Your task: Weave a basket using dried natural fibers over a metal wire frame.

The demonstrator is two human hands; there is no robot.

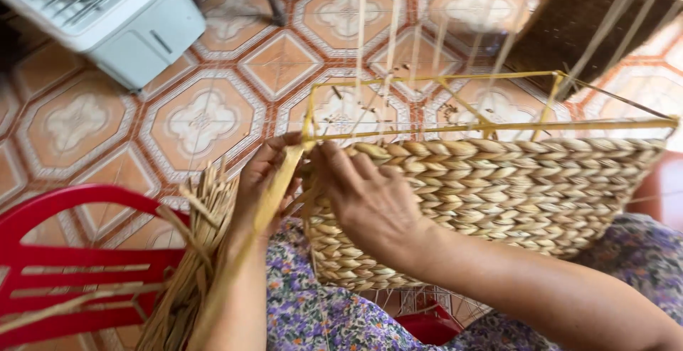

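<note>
Head view shows the left hand (pixel 262 180) pinching a flat straw strand (pixel 277 187) beside the yellow wire frame (pixel 491 129), while right hand (pixel 370 198) fingers press the half-woven basket (pixel 491 194) on the lap.

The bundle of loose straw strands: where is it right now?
In the head view, lower left: the straw bundle lies between the red plastic chair and the person's left forearm.

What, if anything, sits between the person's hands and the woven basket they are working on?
Nothing visible does. The left hand and right hand both rest directly on the woven basket at its corner, by the yellow wire frame.
</note>
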